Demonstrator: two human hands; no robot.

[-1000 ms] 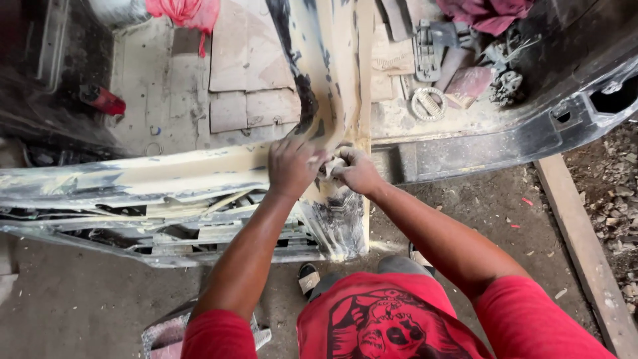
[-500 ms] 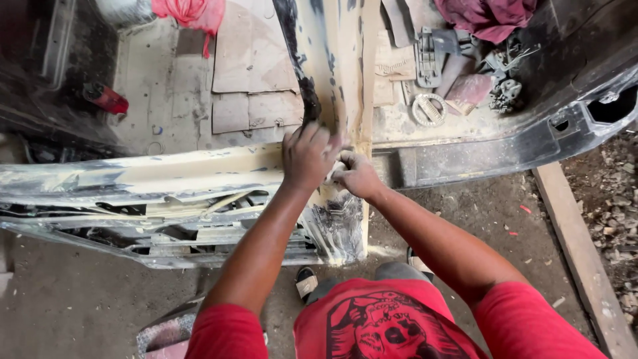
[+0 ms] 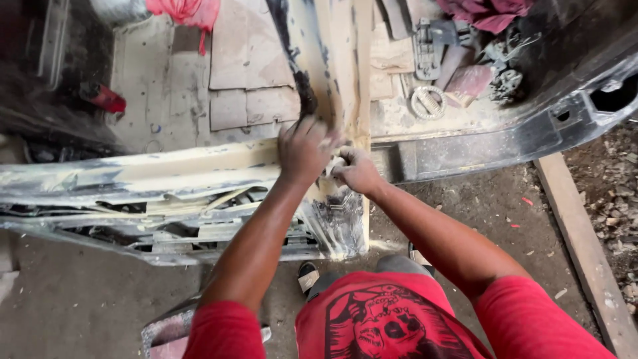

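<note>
**Head view: both hands on a filler-coated car body pillar**

The head camera looks straight down over a stripped car body shell [image 3: 166,179], its sill and upright pillar [image 3: 345,86] smeared with pale, dusty body filler. The left hand [image 3: 304,149] lies palm-down on the joint where pillar and sill meet, fingers curled and pressed to the coated metal; whatever may sit under the palm is hidden, so I cannot tell whether it grips anything. The right hand [image 3: 357,170] sits just beside it, touching the same joint, clenched around a small pale object [image 3: 337,163] too covered to identify. Both forearms reach forward from red sleeves.

Inside the shell, the floor pan [image 3: 246,80] is dusty and patched with flat rectangular panels. A red cloth [image 3: 183,10] hangs at the top edge, and a small red object [image 3: 106,100] lies on the dark left side. To the right of the pillar lie loose metal parts, including a round coiled ring [image 3: 427,102] and a hinge-like bracket [image 3: 428,46]. A wooden plank [image 3: 585,252] lies on the dirt ground at the right.
</note>
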